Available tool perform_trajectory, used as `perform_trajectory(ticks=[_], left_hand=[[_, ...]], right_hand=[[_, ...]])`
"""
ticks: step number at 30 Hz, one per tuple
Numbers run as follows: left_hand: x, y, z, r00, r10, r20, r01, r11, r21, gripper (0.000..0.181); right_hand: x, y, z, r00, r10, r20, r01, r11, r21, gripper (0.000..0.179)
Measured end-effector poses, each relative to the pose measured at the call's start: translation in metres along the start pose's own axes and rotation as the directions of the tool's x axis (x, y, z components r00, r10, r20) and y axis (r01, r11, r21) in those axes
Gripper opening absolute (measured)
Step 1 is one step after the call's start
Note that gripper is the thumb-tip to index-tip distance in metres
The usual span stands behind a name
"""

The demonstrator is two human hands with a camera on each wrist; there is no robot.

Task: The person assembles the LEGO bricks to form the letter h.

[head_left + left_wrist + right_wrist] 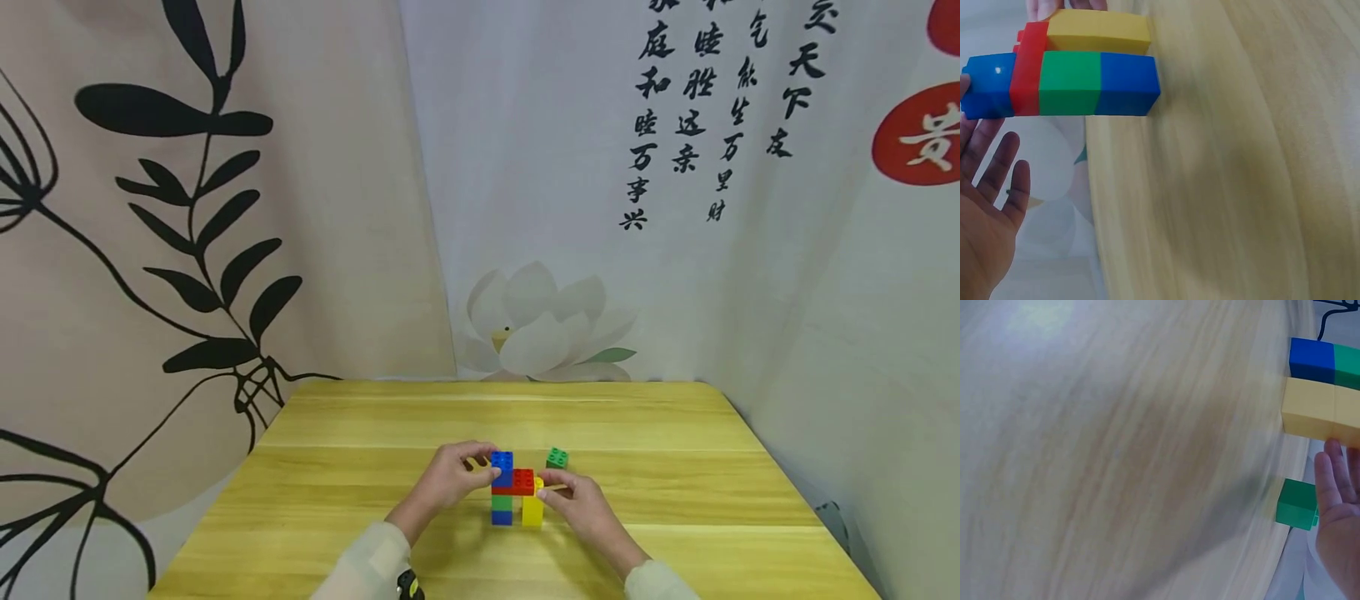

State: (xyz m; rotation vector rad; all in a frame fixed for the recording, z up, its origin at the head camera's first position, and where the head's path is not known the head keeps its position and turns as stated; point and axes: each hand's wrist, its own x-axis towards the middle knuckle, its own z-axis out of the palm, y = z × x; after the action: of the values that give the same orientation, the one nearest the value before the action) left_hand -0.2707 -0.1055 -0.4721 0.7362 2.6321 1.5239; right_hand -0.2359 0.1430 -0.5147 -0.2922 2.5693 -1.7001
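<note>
A small toy-brick structure stands upright near the middle of the table. My left hand (453, 477) pinches the upper blue brick (502, 461) at its top left, thumb in front, while the other fingers spread out in the left wrist view. Below that brick, a red brick (522, 481) bridges two columns. The left column has a green brick (1071, 83) over another blue brick (1129, 84). The right column is of yellow bricks (532, 510). My right hand (581, 507) pinches the upper yellow part beside the red brick's end, with thumb and index finger.
A loose green brick (557, 457) lies on the wooden table (360, 433) behind the right hand, right of the structure. Printed curtains (352, 208) hang behind the table's far edge and along its sides.
</note>
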Motion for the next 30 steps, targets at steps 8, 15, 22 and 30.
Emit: perform_trajectory(ticks=[8, 15, 22, 30], left_hand=[[-0.003, -0.005, 0.004, 0.998, -0.054, -0.014, 0.053, 0.996, -0.066, 0.033], [-0.003, -0.007, 0.006, 0.998, -0.066, -0.022, 0.063, 0.993, -0.1, 0.04], [-0.003, -0.008, 0.006, 0.996, -0.087, -0.026, 0.084, 0.992, -0.096, 0.038], [-0.004, -0.007, 0.005, 0.996, -0.088, -0.025, 0.085, 0.99, -0.116, 0.037]], right_hand=[[0.003, 0.005, 0.0, 1.0, 0.003, -0.005, -0.003, 1.0, -0.014, 0.042], [0.002, 0.002, -0.001, 1.0, 0.013, -0.003, -0.013, 1.0, -0.018, 0.042], [0.002, -0.002, -0.01, 0.997, 0.004, -0.077, -0.003, 1.0, 0.018, 0.039], [0.015, 0.012, -0.032, 0.964, 0.076, -0.254, -0.083, 0.996, -0.017, 0.036]])
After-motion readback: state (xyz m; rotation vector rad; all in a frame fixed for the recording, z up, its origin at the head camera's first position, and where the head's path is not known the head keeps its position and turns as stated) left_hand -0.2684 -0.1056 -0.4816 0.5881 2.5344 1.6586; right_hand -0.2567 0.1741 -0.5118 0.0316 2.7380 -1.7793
